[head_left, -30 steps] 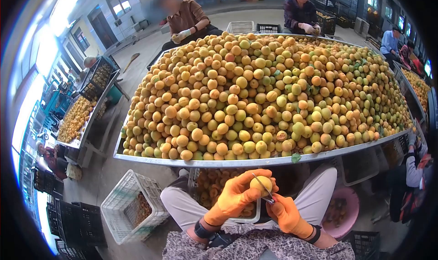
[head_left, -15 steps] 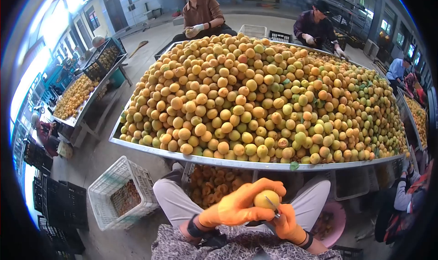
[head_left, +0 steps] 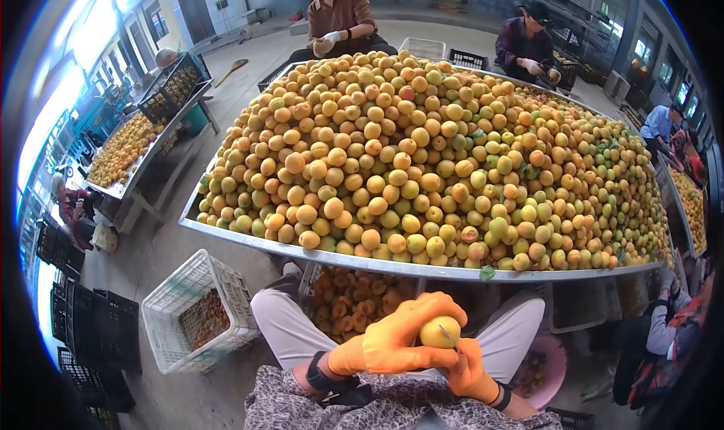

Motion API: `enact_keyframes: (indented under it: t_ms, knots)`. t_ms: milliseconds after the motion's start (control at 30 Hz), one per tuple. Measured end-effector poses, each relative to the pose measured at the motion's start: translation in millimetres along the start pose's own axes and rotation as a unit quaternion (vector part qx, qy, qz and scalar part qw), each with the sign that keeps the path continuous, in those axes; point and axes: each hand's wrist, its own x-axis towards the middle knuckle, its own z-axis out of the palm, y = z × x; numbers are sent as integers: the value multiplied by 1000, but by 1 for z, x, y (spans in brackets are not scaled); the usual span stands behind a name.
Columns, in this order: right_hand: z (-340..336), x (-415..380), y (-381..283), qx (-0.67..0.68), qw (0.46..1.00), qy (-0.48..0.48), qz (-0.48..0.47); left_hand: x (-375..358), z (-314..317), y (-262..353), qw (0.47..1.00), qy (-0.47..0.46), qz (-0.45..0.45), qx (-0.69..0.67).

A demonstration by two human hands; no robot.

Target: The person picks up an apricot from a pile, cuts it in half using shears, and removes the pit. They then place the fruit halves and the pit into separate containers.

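Observation:
Over my lap, my left hand (head_left: 400, 336) in an orange glove is wrapped round a yellow apricot (head_left: 433, 336). My right hand (head_left: 471, 373), gloved in orange as well, is closed just below the fruit on a small knife (head_left: 448, 332). Only a short piece of the blade shows, lying against the apricot's side; its handle is hidden in my fingers. In front of both hands, a large heap of apricots (head_left: 377, 159) fills the metal-rimmed table (head_left: 332, 262). Under the table edge, between my knees, sits a container of split apricots (head_left: 351, 298).
To my left stands a white crate (head_left: 162, 313) with pits or scraps in it. A pink basin (head_left: 556, 377) is by my right leg. Black crates (head_left: 98, 324) are stacked at far left. Co-workers sit across the table and at far right.
The knife's visible part against the apricot has become shorter, and my right hand has shifted slightly. Across the table, the right co-worker's outstretched hand has drawn back from the heap's edge.

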Motion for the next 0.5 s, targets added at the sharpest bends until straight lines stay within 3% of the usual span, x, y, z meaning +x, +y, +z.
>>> enact_keyframes:
  t_ms: [33, 100, 167, 200, 233, 267, 300, 367, 433, 467, 500]
  knots:
    - [-1, 2, -2, 16, 1000, -8, 26, 3, -7, 0, 991, -18, 22, 132]
    - [-5, 0, 0, 11, 999, -23, 46, 9, -16, 3, 970, -40, 78, 225]
    - [-3, 1, 4, 4, 997, -36, 65, 14, -20, 6, 962, -69, 87, 250]
    - [1, 4, 6, -1, 1000, -7, 6, 12, -17, 4, 962, -69, 88, 251]
    - [3, 6, 9, -5, 998, 21, -54, 8, -8, 1, 997, -73, 22, -1]
    - [1, 1, 15, 27, 999, 2, -42, 4, 1, -4, 964, -73, -46, -253]
    - [3, 4, 14, 26, 999, 2, -43, 2, 12, -7, 948, -49, -33, -311]
    - [8, 10, 11, -33, 994, 59, -90, 0, 18, -8, 962, -7, -22, -271]
    - [-2, 0, 12, -58, 996, 29, -55, -4, -3, -5, 993, -34, -69, -91]
    - [-6, -4, 12, -81, 996, 1, -25, 0, -12, -4, 994, -25, 31, 100]
    - [-8, -6, 13, -80, 997, -1, -24, 3, -19, -1, 981, -38, 47, 185]
